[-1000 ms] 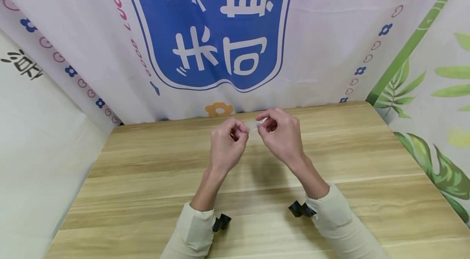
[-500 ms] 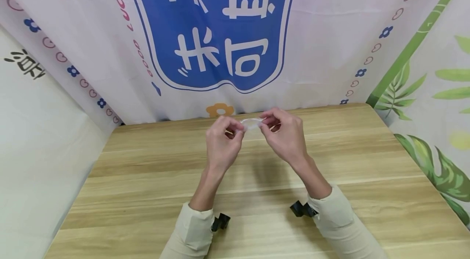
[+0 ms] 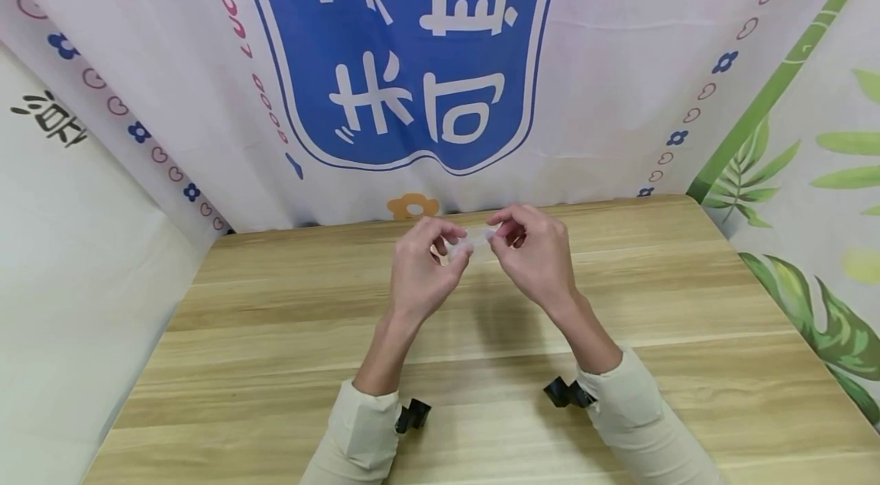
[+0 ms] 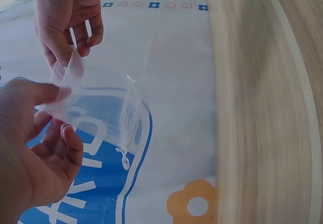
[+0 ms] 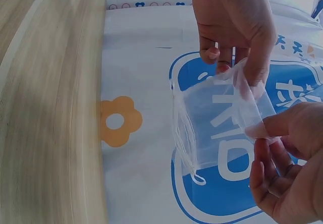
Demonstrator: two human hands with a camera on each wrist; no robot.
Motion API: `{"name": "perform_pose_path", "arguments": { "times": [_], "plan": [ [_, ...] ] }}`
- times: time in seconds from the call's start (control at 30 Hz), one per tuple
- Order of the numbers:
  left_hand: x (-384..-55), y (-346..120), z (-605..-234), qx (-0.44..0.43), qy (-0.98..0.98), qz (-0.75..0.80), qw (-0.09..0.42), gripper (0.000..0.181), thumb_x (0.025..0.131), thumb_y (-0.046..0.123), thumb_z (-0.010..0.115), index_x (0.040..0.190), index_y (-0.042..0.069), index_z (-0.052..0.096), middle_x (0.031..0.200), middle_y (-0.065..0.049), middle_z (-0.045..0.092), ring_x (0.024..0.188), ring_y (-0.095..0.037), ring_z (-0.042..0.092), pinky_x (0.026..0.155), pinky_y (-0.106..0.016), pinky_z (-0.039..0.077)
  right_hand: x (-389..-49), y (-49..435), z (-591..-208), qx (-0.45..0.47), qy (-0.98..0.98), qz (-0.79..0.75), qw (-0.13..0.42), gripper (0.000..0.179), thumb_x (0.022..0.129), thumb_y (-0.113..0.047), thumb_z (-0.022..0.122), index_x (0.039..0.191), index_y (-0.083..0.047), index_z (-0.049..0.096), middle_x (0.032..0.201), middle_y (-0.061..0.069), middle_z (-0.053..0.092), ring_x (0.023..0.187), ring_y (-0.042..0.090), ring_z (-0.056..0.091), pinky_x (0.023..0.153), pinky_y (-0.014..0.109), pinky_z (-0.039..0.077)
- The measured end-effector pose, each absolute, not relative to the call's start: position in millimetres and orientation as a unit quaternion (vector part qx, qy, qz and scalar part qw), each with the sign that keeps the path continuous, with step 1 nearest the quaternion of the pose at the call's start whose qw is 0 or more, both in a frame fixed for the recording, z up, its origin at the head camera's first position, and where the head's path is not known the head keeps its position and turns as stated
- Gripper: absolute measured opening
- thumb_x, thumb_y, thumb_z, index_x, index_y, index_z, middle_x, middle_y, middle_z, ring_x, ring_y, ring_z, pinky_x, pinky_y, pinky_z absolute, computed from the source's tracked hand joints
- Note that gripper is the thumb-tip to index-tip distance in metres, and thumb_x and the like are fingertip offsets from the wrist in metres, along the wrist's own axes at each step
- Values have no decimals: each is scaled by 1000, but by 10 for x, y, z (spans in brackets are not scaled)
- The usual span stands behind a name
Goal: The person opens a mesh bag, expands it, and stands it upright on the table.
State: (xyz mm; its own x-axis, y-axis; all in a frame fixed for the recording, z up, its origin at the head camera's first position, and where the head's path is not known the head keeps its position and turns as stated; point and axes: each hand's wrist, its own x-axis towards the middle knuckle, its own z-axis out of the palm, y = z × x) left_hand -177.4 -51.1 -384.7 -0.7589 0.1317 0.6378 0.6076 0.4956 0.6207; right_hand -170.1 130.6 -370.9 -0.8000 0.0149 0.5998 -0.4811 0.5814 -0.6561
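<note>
A sheer white drawstring bag (image 5: 207,118) is spread between both hands above the table. My left hand (image 3: 425,260) pinches one side of its edge, the thumb and forefinger slightly spread in the head view. The right hand (image 3: 532,252) pinches the opposite side between thumb and fingertips. In the left wrist view the left hand (image 4: 38,148) is at lower left and the right hand (image 4: 70,22) above it. White looped cords (image 4: 129,125) hang at the bag's far end from the fingers. Seen from the head, little of the bag (image 3: 477,237) shows between the hands.
Underneath is a wood-grain table (image 3: 275,340). A white curtain (image 3: 605,103) with a blue printed panel hangs along its back edge, close beyond the hands. White cloth (image 3: 76,263) flanks the left side, and a leaf-printed sheet (image 3: 825,240) the right.
My left hand first shifted slightly left, widening the stretch of bag between the hands, then came back right with thumb and forefinger further apart. The right hand has barely moved and keeps its pinch.
</note>
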Motion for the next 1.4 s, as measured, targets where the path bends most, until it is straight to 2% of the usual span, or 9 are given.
{"name": "perform_pose_path", "arguments": {
  "times": [0.13,0.33,0.6,0.77,0.97,1.4],
  "plan": [
    [-1780,-513,-3840,-241,-816,-465,244,12,86,3,83,96,1,76,80,-11,72,68,-21,66,61,-35,61,-1713,1308,-3712,144,-843,438,276,12,88,2,78,99,-1,79,84,11,73,73,21,69,66,27,59],
    [-1773,-509,-3829,-213,-809,-484,257,7,91,3,80,92,0,74,74,-10,70,64,-17,65,60,-28,60,-1709,1301,-3706,151,-844,446,256,23,85,1,84,107,-2,77,94,13,75,78,22,73,70,33,63],
    [-1766,-512,-3831,-210,-815,-465,274,8,91,4,80,92,1,72,77,-10,70,66,-19,67,58,-23,57,-1696,1292,-3687,152,-837,461,252,23,86,5,81,107,-2,77,86,10,74,75,20,72,67,26,59],
    [-1750,-501,-3833,-245,-827,-433,261,3,91,2,74,93,3,72,85,-9,69,75,-19,67,58,-22,56,-1693,1289,-3699,165,-848,438,249,13,90,0,79,102,-3,78,87,9,74,76,20,71,68,31,61],
    [-1755,-490,-3850,-260,-834,-408,265,11,88,-5,70,91,6,70,86,-9,67,76,-18,66,57,-21,55,-1688,1271,-3707,177,-850,427,252,8,90,-1,78,98,-4,80,88,9,76,75,20,71,67,37,62],
    [-1748,-487,-3852,-263,-839,-406,250,11,89,-5,73,93,6,72,88,-8,69,77,-18,66,59,-21,56,-1670,1231,-3722,180,-847,430,256,9,90,1,78,96,-5,81,88,8,76,75,18,70,67,32,61]
  ]
}}
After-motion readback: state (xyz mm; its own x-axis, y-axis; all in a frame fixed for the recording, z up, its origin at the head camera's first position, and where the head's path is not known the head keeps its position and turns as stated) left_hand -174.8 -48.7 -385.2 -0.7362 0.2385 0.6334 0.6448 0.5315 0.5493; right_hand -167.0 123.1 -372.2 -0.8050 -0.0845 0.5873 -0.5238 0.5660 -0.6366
